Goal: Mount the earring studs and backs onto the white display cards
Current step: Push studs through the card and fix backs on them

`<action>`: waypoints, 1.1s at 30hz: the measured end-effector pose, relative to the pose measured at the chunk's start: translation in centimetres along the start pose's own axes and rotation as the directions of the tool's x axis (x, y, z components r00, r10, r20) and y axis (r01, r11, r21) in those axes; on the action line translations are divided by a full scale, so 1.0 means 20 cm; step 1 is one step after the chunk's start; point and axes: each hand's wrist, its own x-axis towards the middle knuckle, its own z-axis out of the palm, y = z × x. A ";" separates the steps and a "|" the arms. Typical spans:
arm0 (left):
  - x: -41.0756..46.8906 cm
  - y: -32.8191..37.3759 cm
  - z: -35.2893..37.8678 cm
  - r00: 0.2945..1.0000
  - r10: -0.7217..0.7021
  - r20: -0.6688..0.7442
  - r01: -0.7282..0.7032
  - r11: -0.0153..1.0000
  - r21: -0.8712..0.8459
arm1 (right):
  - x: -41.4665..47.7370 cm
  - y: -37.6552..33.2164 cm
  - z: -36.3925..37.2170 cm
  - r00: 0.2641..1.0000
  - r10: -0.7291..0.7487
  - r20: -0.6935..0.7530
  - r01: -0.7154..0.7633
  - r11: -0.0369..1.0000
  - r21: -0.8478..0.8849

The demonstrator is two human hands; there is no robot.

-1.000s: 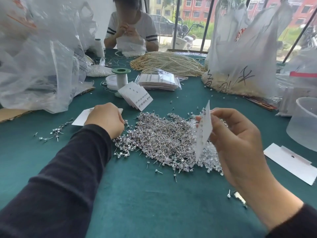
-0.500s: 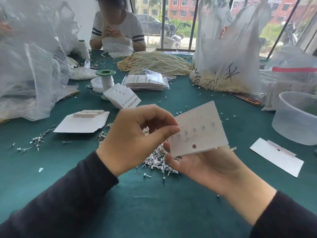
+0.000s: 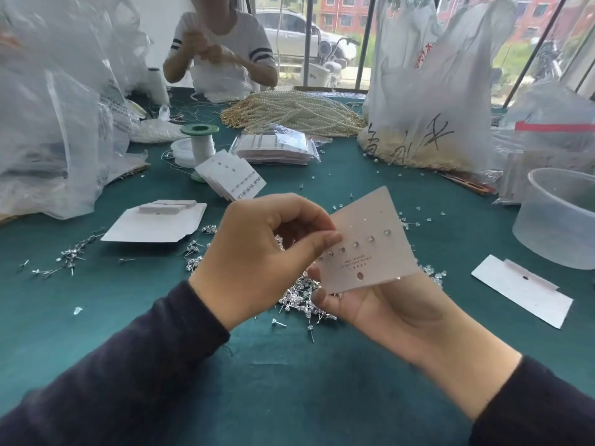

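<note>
While the white display card (image 3: 370, 230) is held by the right hand (image 3: 386, 304) and pinched by the left hand (image 3: 264, 252), pressure should be kept straight beside the mounted studs (image 3: 355, 244).

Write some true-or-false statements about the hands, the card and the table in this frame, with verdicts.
1. The right hand holds the white display card from below. True.
2. The card is bare. False: a row of studs crosses it.
3. The left hand pinches the card's left edge. True.
4. The loose stud pile lies in a container. False: it lies on the green table, apart from the plastic tub at the right.
</note>
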 end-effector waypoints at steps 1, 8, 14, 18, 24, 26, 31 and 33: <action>0.00 0.00 0.00 1.000 -0.005 -0.008 0.005 1.000 0.002 | 0.01 0.00 0.01 0.999 -0.029 -0.017 0.029 0.999 -0.014; 0.00 -0.01 0.00 0.998 0.050 -0.028 -0.047 0.992 0.121 | -0.01 0.00 0.03 0.986 -0.146 -0.081 0.133 0.981 -0.142; 0.01 -0.04 0.00 0.890 -0.412 0.194 0.455 0.779 -0.431 | 0.00 -0.01 -0.01 0.771 -0.630 -0.094 0.330 0.521 -0.787; 0.01 -0.06 -0.03 0.712 -0.514 0.479 0.702 0.487 -0.519 | 0.01 -0.03 -0.03 0.614 -0.760 0.215 0.284 -0.041 -0.958; 0.03 -0.08 -0.03 0.515 -0.632 0.580 0.842 0.243 -0.482 | -0.01 -0.12 -0.02 0.584 -0.742 0.328 0.352 -0.133 -0.927; 0.04 -0.09 -0.03 0.477 -0.710 0.518 0.847 0.213 -0.488 | -0.02 -0.22 -0.06 0.673 -0.719 0.176 0.216 -0.037 -0.976; 0.06 -0.12 -0.04 0.411 -0.802 0.434 0.819 0.117 -0.561 | -0.05 -0.29 -0.19 0.988 -0.150 -0.037 -0.075 -0.255 -0.964; 0.06 -0.12 -0.04 0.402 -0.805 0.437 0.813 0.094 -0.574 | -0.04 -0.25 -0.21 0.991 -0.121 -0.048 -0.083 -0.304 -0.949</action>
